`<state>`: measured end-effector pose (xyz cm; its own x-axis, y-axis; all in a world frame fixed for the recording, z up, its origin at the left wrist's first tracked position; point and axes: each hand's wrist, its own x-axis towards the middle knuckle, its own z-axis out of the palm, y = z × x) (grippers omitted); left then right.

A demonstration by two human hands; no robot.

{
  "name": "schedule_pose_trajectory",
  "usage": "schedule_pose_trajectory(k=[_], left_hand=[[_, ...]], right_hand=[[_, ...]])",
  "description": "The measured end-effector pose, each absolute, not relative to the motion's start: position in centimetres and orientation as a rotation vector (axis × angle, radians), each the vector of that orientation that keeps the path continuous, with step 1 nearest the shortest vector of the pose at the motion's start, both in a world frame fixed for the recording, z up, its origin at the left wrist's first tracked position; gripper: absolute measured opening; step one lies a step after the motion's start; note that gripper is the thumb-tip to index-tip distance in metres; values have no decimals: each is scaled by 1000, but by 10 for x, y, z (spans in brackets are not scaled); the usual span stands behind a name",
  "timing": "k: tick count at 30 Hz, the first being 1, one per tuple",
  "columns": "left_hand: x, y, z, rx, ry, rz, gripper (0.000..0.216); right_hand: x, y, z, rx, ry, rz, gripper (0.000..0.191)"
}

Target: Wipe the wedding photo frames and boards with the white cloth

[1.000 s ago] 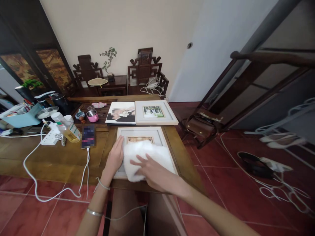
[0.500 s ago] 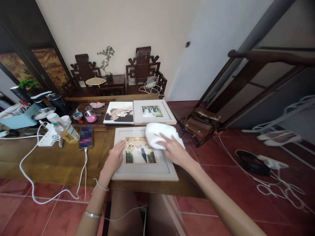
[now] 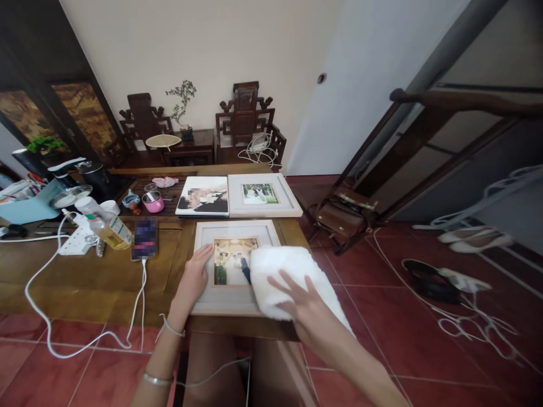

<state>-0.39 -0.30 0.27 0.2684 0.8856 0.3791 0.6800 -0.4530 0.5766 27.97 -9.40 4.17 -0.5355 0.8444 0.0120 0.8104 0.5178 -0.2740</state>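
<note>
A pale wooden picture frame (image 3: 214, 229) with a wedding photo lies flat near the front edge of the wooden table (image 3: 89, 277). My left hand (image 3: 194, 280) rests flat on the frame's left border, fingers stretched out. My right hand (image 3: 306, 305) presses a fluffy white cloth (image 3: 283, 270) onto the frame's near right corner, fingers spread over it. The cloth covers the right side of the frame.
Two more pictures, one unframed (image 3: 203, 195) and one in a frame (image 3: 259, 195), lie behind the near frame. To the left are a phone (image 3: 145, 237) on a white cable, a bottle (image 3: 106, 226), a power strip (image 3: 76, 242) and a pink cup (image 3: 153, 201). Cables (image 3: 466, 316) lie on the red tiled floor.
My right hand has swept the cloth from the frame's near side to its far right corner and back to the near right corner. My left hand has stayed on the left border.
</note>
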Motion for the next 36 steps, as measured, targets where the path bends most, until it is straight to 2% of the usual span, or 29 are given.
schedule_pose_trajectory(k=[5, 9, 16, 20, 24, 30, 33, 36], left_hand=[[-6, -4, 3, 2258, 1476, 884, 68], [-7, -3, 2, 2292, 1474, 842, 71], [-9, -1, 5, 2315, 1410, 851, 72], [-8, -2, 6, 2284, 1411, 887, 71], [-7, -4, 6, 2269, 1424, 891, 69], [-3, -7, 12, 2270, 1499, 776, 52], [1, -10, 18, 2305, 1498, 748, 49], [4, -12, 23, 2329, 1496, 734, 47]], right_hand=[[291, -141, 47, -1301, -2479, 549, 52], [297, -126, 45, -1303, -2333, 592, 53], [280, -10, 43, -1557, -2285, 334, 58], [234, 32, 54, -1673, -2446, 118, 52], [195, 10, 55, -1524, -2675, 131, 44], [210, -72, 68, -1095, -2848, 505, 50], [226, -75, 78, -1207, -2773, 572, 58], [222, -43, 77, -1497, -2640, 368, 58]])
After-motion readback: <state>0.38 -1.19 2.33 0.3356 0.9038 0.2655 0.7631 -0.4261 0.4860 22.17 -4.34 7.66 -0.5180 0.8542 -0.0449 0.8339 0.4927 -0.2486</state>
